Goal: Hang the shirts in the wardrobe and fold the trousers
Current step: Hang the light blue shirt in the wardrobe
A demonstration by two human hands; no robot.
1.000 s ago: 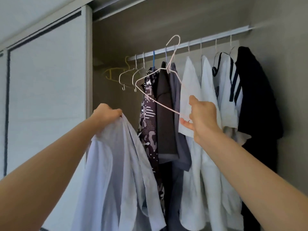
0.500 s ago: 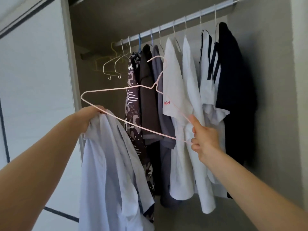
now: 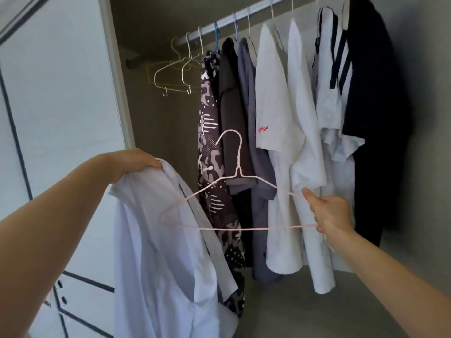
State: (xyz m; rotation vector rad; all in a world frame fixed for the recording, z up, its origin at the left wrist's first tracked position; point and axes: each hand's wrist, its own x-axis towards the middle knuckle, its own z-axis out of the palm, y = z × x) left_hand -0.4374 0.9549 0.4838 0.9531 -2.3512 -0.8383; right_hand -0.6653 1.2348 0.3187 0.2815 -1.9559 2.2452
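Note:
My left hand (image 3: pixel 133 162) grips a pale blue shirt (image 3: pixel 158 252) by its top, and the shirt hangs down in front of the open wardrobe. A thin pink wire hanger (image 3: pixel 238 203) is held by its right end in my right hand (image 3: pixel 330 213). The hanger is level, hook up, and its left end lies over the shirt's front below the collar. Several shirts hang on the wardrobe rail (image 3: pixel 244 18) behind: a patterned one (image 3: pixel 212 147), dark grey ones (image 3: pixel 234 113), white ones (image 3: pixel 280 106) and a black one (image 3: pixel 373 113).
Empty white and yellow hangers (image 3: pixel 175 69) hang at the rail's left end. A white sliding door (image 3: pixel 61 93) with dark lines stands at the left. The wardrobe's grey side wall (image 3: pixel 429 142) is at the right, its floor below.
My right hand has brought the pink hanger down from the rail and turned it level, hook up. Its left end has come onto the shirt. The view has dropped lower.

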